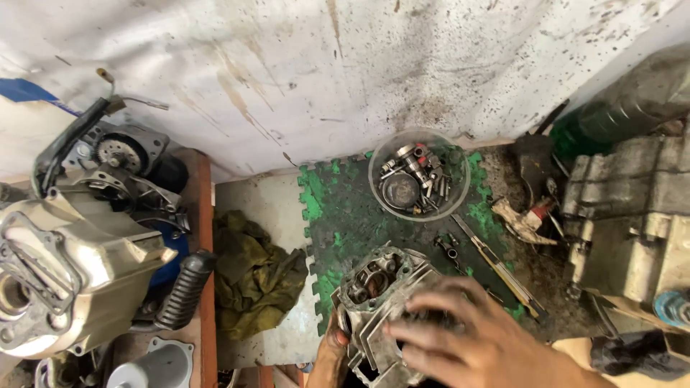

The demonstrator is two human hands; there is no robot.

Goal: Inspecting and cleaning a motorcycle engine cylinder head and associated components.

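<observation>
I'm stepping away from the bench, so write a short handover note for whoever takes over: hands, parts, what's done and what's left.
Right hand: fingers spread flat over the grey finned metal engine cylinder head, pressing on it.
Left hand: mostly hidden, gripping the head's lower left edge.
The head sits on the green foam mat. The clear round bowl of bolts and small parts stands behind it; a long flat metal tool lies to its right.
Done: head is off an engine, small parts collected in the bowl.
Left: cannot tell from this view.

Soft, even daylight, weak shadows; edges warped, slight blur near the bottom.
</observation>
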